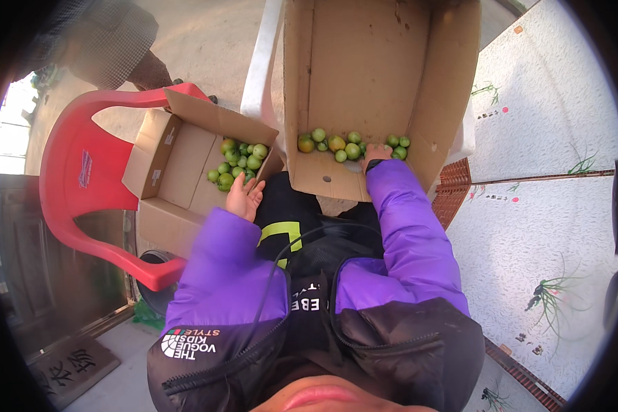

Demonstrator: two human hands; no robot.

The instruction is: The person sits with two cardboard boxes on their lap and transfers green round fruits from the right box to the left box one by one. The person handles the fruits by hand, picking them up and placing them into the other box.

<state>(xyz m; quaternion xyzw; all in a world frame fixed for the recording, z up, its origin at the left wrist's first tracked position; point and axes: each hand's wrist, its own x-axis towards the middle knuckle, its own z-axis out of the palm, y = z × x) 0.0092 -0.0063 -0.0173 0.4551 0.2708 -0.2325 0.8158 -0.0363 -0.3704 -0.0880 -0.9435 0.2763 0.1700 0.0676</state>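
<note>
In a large cardboard box before me, several green tomatoes, some turning orange, lie along the near end. My right hand reaches in among them, fingers down. Whether its fingers hold a tomato is hidden. To the left is a smaller cardboard box with its flaps up. A heap of green tomatoes fills its right side. My left hand is at the near right edge of that heap, palm up and fingers apart, with nothing in it.
The smaller box rests on a red plastic armchair. A white support shows beside the large box. White panels printed with plants stand at right. At upper left is another person in checkered clothing. A dark cable crosses my lap.
</note>
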